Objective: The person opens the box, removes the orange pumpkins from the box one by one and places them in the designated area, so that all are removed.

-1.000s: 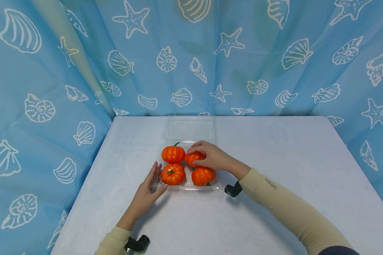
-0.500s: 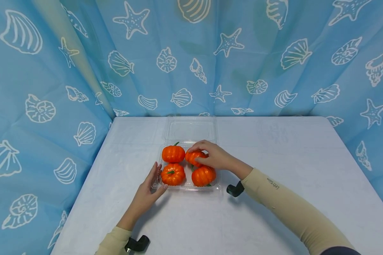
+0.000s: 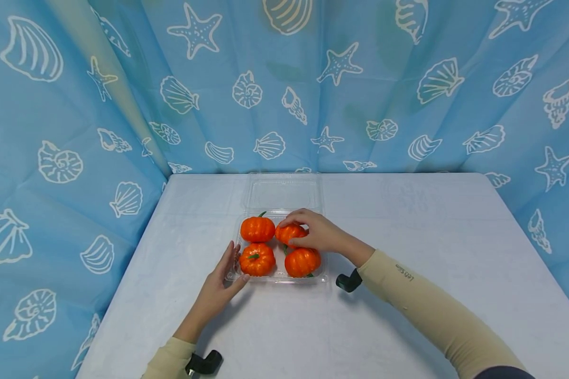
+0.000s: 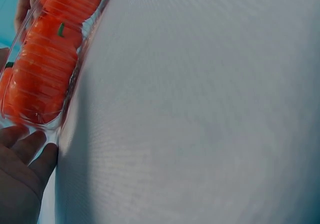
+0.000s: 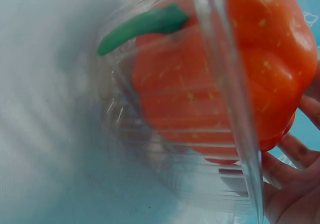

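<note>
The right hand [image 3: 315, 233] gripped a small orange toy pumpkin [image 3: 289, 232] in the far right corner of a clear plastic clamshell box [image 3: 281, 277] on the white table [image 3: 408, 247]. The left hand [image 3: 218, 287], fingers straight, rested against the box's left wall beside three other pumpkins.

Four orange pumpkins [image 3: 257, 229] with green stems. Clear plastic box [image 3: 282, 192]. Counter [image 3: 408, 226] pale grey-white. Backdrop curtain [image 3: 76, 105] light blue, printed with white shells and starfish. Sleeves [image 3: 436, 316] beige.
</note>
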A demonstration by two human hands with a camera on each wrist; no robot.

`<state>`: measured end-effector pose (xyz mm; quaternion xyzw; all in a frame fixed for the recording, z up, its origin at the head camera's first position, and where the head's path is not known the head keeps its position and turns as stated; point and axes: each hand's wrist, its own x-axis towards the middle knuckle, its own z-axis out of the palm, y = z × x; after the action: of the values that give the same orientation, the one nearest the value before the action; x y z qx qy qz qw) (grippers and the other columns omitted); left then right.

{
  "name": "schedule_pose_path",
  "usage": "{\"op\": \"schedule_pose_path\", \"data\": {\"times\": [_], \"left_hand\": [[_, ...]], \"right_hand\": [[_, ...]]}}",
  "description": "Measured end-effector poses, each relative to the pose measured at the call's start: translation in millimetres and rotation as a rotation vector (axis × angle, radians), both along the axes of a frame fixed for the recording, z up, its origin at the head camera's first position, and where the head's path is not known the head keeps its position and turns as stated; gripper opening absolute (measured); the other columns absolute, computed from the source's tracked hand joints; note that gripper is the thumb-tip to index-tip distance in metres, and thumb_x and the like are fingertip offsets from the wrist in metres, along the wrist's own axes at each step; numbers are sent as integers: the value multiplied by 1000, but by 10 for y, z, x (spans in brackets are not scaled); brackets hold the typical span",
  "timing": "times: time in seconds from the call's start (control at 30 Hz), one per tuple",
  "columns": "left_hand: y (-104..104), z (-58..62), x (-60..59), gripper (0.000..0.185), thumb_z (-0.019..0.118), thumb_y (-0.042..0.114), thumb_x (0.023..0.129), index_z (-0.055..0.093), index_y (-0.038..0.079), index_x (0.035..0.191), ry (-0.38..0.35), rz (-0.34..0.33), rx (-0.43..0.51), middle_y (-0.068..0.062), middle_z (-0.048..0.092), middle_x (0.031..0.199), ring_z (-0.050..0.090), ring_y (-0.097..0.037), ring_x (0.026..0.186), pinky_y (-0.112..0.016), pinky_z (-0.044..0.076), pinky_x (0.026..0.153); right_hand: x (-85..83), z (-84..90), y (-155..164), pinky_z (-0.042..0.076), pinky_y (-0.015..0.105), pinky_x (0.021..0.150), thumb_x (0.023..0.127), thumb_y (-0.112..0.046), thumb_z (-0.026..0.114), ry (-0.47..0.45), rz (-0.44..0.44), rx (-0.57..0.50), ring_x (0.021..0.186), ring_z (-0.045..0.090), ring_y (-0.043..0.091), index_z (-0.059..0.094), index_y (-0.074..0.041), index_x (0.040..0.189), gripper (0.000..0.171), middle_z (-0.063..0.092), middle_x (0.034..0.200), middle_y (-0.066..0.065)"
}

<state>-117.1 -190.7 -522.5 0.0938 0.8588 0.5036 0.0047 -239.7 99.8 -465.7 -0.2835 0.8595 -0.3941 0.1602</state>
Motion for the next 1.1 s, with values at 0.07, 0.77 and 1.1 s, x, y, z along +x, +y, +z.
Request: {"op": "schedule_pose_path", "data": {"times": [0.07,0.77,1.1], "left_hand": [[1,2,0,88,74,28,95,20,15,164,0,0,3,-7,36,162,34,-23,148,-47,25,120],[29,-27,-14,89,74,13,93,19,5,163,12,16,-6,-15,36,161,34,-31,148,-52,26,118],[-9,-6,0,88,74,27,95,20,16,164,3,-3,12,-5,36,162,34,-22,148,-46,26,120]], "right_hand": [[3,5,-7,52,48,103,92,-19,76,0,2,0,132,49,29,69,-25,129,38,55,140,7],[16,-11,-12,53,50,101,90,-22,78,36,-4,34,130,50,29,70,-28,128,39,54,140,6],[36,-9,25,56,41,96,90,-22,79,48,-33,10,123,55,24,69,-28,127,39,59,135,2]]}}
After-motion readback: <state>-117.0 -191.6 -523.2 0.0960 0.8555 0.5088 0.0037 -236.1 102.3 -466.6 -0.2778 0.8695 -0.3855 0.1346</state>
